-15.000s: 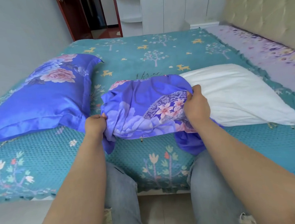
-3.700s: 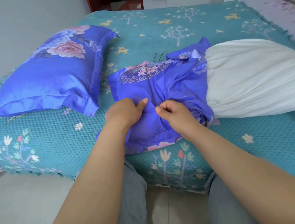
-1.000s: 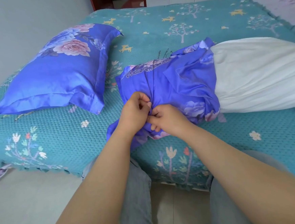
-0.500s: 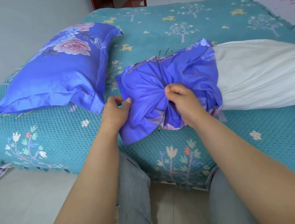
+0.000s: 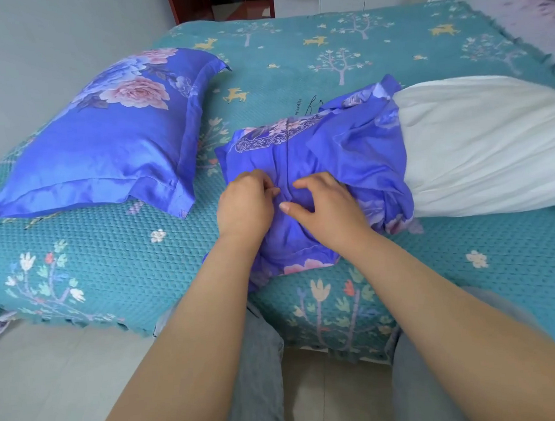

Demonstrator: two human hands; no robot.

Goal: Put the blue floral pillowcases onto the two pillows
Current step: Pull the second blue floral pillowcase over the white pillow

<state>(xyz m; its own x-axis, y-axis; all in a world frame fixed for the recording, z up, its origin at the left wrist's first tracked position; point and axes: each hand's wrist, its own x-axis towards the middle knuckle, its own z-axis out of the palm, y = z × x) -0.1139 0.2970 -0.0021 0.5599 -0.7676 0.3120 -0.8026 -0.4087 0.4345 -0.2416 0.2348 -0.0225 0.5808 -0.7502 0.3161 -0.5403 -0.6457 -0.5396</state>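
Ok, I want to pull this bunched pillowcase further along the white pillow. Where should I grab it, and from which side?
Probably take the bunched pillowcase by its gathered open edge, where it meets the white pillow. One hand at the far corner, one at the near edge, coming from the left, closed end. The left hand and right hand now work its middle, away from that edge.
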